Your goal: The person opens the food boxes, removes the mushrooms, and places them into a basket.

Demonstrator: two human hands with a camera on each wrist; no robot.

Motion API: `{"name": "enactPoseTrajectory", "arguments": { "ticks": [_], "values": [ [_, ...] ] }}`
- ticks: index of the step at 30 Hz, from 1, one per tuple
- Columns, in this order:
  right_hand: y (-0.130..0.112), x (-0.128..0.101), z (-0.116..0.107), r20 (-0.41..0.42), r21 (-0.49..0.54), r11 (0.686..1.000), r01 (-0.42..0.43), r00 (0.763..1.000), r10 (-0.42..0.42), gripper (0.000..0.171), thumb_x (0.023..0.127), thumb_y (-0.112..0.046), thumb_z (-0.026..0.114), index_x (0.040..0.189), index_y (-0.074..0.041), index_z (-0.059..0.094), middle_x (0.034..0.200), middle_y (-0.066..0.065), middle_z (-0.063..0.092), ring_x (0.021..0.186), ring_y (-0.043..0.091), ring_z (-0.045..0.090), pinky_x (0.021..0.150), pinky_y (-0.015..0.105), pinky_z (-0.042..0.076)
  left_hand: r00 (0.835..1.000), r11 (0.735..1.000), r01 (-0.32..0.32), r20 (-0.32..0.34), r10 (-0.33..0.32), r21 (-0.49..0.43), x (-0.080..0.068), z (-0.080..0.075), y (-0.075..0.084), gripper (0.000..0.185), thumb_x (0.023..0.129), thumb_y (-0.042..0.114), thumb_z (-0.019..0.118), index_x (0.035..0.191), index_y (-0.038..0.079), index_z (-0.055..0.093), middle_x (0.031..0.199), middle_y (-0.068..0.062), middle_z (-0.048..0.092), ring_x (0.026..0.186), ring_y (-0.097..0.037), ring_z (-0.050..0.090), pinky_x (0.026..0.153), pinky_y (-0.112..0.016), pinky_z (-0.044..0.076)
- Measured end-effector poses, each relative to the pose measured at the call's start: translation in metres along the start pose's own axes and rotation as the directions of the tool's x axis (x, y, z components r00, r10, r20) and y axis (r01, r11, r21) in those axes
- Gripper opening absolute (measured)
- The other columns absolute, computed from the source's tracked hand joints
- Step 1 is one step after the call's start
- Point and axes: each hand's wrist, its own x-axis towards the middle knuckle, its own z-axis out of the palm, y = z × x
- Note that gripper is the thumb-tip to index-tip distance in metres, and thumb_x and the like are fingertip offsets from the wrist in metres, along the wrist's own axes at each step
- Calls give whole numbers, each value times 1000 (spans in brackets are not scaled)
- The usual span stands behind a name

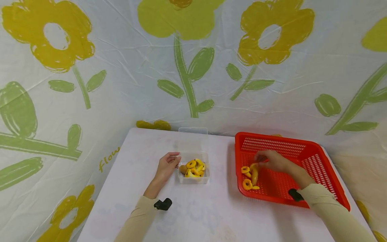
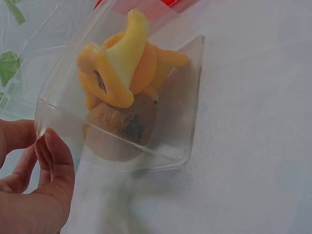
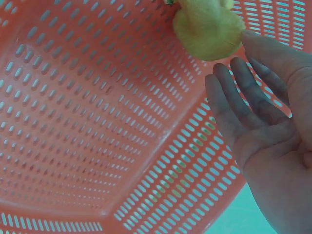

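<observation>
A clear plastic container [image 1: 193, 180] stands mid-table with its lid tipped up behind it. It holds yellow and orange toy pieces [image 1: 193, 168], and the left wrist view shows a banana-like piece [image 2: 122, 63] lying on a brown one [image 2: 117, 131]. My left hand [image 1: 167, 164] pinches the container's near left corner between thumb and curled fingers [image 2: 53, 161]. My right hand [image 1: 272, 160] reaches into the red slotted basket [image 1: 302, 158], fingers straight. Its fingertips [image 3: 229, 73] are at a yellow piece [image 3: 209, 29]. More yellow rings [image 1: 247, 184] lie at the basket's left end.
The white-clothed table [image 1: 211, 208] is backed by a sheet printed with yellow flowers and green stems [image 1: 187, 67]. A black camera [image 1: 163, 204] sits on my left wrist and another [image 1: 295, 195] on my right. The basket lies near the table's right edge.
</observation>
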Motion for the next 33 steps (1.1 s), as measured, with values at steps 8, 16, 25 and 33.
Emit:
{"name": "enactPoseTrajectory", "arguments": {
  "ticks": [8,16,25,33],
  "values": [
    [-18,-6,-10,-101,22,1000,10,995,-8,13,98,-10,70,109,-5,69,103,8,70,101,26,65,85,34,60,1000,1000,2,-1,-2,-9,2,-1,-3,35,99,16,70,128,-3,64,109,-28,67,75,-17,57,68,-18,53],
    [-49,0,-15,-151,64,996,61,987,-51,14,99,-20,70,110,-11,67,103,5,68,102,22,63,87,20,54,1000,1000,11,-4,-11,-5,2,-1,-3,34,100,14,69,129,-3,63,109,-29,67,74,-18,56,68,-19,53],
    [-77,20,-6,-144,182,975,131,984,-105,19,100,-13,68,116,-4,68,111,13,68,106,25,63,92,26,54,1000,1000,24,-18,-24,4,1,-1,-4,32,99,16,70,127,1,66,112,-28,67,76,-21,57,69,-21,54],
    [-94,39,13,-149,182,971,155,980,-128,21,100,-17,69,117,-6,68,111,9,70,103,25,65,90,31,57,1000,1000,16,-10,-16,4,-2,2,0,34,99,17,70,128,-1,65,109,-25,68,72,-17,56,68,-21,54]
  ]
}}
